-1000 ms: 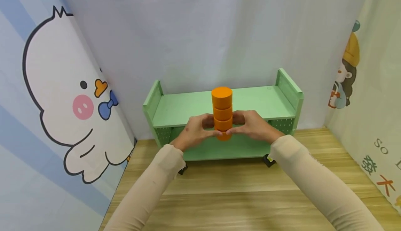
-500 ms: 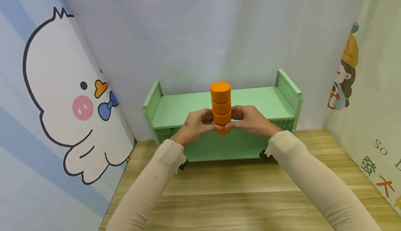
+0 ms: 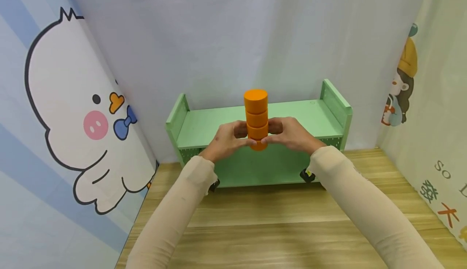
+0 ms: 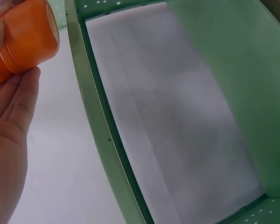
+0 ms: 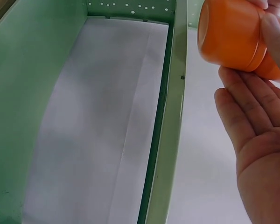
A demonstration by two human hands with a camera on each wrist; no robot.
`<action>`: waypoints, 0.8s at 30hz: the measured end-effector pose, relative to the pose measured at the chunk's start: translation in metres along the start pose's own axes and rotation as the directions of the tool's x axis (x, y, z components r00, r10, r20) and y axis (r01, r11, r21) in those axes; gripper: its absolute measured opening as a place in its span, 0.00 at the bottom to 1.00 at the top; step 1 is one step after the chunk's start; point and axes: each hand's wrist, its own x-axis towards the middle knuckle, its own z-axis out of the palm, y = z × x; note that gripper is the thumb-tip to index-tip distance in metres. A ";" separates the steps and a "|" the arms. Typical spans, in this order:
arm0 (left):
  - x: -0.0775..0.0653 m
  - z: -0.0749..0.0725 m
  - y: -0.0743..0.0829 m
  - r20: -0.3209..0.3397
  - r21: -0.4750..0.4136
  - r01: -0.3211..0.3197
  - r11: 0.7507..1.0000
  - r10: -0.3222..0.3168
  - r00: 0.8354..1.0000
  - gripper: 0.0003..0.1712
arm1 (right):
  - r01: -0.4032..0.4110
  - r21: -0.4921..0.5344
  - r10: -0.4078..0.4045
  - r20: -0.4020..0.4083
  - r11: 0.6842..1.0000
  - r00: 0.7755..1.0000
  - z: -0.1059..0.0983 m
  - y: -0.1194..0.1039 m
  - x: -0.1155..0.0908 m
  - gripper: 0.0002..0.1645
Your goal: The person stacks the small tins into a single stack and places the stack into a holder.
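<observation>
A tall orange cylinder stack (image 3: 256, 102) with ring-like grooves stands upright between my two hands in the head view. My left hand (image 3: 226, 139) grips its lower left side, thumb in front and fingers behind. From the right, my right hand (image 3: 292, 135) holds it the same way, and the two thumb tips come close together near its bottom. The left wrist view has the orange stack's rounded end (image 4: 30, 35) over my left fingertips. In the right wrist view my right fingers (image 5: 240, 100) lie against its side. It overlaps the shelf's upper board in the head view.
A light green two-level shelf (image 3: 211, 125) with raised end panels (image 3: 337, 98) stands on the wood-grain table (image 3: 270, 216). Behind it hangs a pale curtain (image 3: 226, 37). Printed cloth walls flank both sides, with a white cartoon duck (image 3: 65, 98) on the left.
Both hands, still holding the orange stack, have moved slightly up and left in the head view, toward the shelf. Their grip looks the same.
</observation>
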 end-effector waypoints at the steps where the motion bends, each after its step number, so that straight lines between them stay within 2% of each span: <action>1: 0.001 0.000 0.000 0.000 -0.005 0.003 1.000 -0.003 1.000 0.29 | -0.001 0.001 0.001 0.002 1.000 1.000 -0.001 0.000 0.000 0.35; 10: 0.009 -0.002 0.000 0.004 -0.005 0.007 1.000 -0.007 1.000 0.28 | -0.037 0.003 0.037 -0.004 0.999 0.999 -0.005 0.002 0.006 0.35; 24: 0.018 -0.003 -0.004 0.010 0.015 0.057 0.998 -0.057 0.998 0.30 | -0.064 0.006 0.064 -0.007 0.998 0.998 -0.004 0.007 0.012 0.36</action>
